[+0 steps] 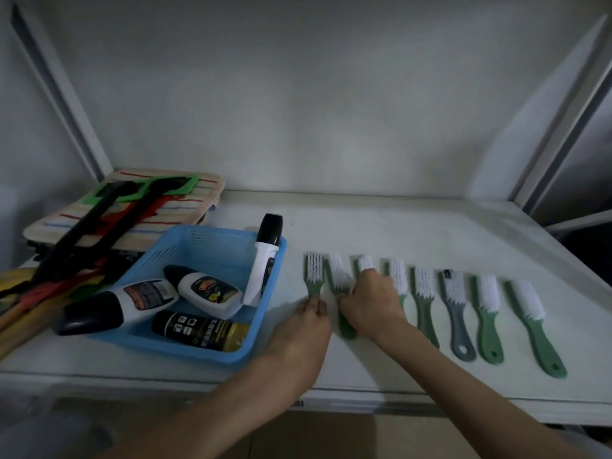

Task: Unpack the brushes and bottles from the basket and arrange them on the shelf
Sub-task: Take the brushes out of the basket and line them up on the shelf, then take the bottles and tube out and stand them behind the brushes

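A blue basket (pixel 265 313) sits on the white shelf (pixel 414 233) and holds several shoe-polish bottles (pixel 205 291); one bottle (pixel 265 256) leans upright against the basket's right wall. Right of the basket lies a row of several brushes with white bristles, mostly green-handled (pixel 486 313), one grey (pixel 458 323). My left hand (pixel 301 329) pinches the handle of the leftmost brush (pixel 314 271). My right hand (pixel 372 301) grips the second brush (pixel 339 276) at its neck and covers part of the third brush (pixel 366 262).
At the back left lies a stack of striped pads (pixel 185 207) with black, green and red long-handled tools (pixel 99 220) across it. The shelf's slanted frame posts stand at both sides. The shelf's front edge runs just below my wrists.
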The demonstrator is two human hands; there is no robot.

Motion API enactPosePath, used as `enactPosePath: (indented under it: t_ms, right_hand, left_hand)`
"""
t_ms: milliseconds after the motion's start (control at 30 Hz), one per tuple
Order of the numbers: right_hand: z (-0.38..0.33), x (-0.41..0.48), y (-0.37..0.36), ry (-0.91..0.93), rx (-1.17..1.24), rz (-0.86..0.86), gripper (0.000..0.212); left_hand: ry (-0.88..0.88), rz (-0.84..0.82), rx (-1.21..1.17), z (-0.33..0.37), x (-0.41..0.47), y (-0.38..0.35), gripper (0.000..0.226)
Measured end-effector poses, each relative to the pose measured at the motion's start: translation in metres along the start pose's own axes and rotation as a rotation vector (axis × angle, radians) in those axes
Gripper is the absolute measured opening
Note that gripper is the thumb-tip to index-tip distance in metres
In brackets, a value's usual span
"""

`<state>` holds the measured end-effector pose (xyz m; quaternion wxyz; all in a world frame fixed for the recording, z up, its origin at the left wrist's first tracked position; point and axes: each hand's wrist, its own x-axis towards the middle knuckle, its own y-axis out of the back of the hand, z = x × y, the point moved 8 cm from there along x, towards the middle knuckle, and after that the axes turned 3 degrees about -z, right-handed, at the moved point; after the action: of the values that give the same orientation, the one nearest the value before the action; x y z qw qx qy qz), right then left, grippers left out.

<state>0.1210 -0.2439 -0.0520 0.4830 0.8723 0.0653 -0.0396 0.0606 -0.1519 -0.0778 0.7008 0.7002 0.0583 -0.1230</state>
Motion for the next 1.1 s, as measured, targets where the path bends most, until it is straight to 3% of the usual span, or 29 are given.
enactPosePath:
  t_ms: [133, 400, 467, 567, 633, 767, 867, 933, 1033, 1100]
  right_hand:
    - [-0.013, -0.011, 0.002, 0.049, -0.114, -0.003, 0.028]
    - [-0.008, -0.006, -0.003, 0.005, -0.093, 0.022, 0.034]
    - [-0.013, -0.008, -0.002, 0.037, -0.114, 0.047, 0.026]
    - [-0.030, -0.012, 0.009, 0.134, -0.007, 0.116, 0.023]
    - [-0.050, -0.014, 0.021, 0.227, 0.118, 0.126, 0.022]
    - [-0.093, -0.008, 0.029, 0.332, 0.291, 0.100, 0.018]
    - [-0.114, 0.011, 0.017, 0.319, 0.367, 0.065, 0.021]
    - [-0.126, 0.028, 0.000, 0.273, 0.348, -0.068, 0.047]
    - [-0.139, 0.043, -0.023, 0.244, 0.392, -0.331, 0.052]
    - [-0.142, 0.048, -0.025, 0.257, 0.402, -0.383, 0.049]
  left_hand:
    - [0.017, 0.063, 0.035, -0.009, 0.003, -0.003, 0.076]
    - [-0.043, 0.101, 0.064, -0.011, -0.006, 0.004, 0.069]
    - [-0.092, 0.123, -0.048, -0.005, -0.018, 0.014, 0.066]
    - [-0.134, 0.260, -0.393, -0.023, -0.053, 0.068, 0.042]
    - [-0.041, 0.284, -0.571, -0.072, -0.072, 0.103, 0.028]
    - [0.290, 0.423, -0.457, -0.194, -0.102, 0.129, 0.017]
    - [0.472, 0.308, -0.455, -0.239, -0.111, 0.106, 0.024]
    - [0.507, 0.080, -0.456, -0.256, -0.119, 0.081, 0.045]
    - [0.369, -0.235, -0.347, -0.260, -0.132, 0.055, 0.086]
    - [0.292, -0.217, -0.400, -0.264, -0.134, 0.052, 0.083]
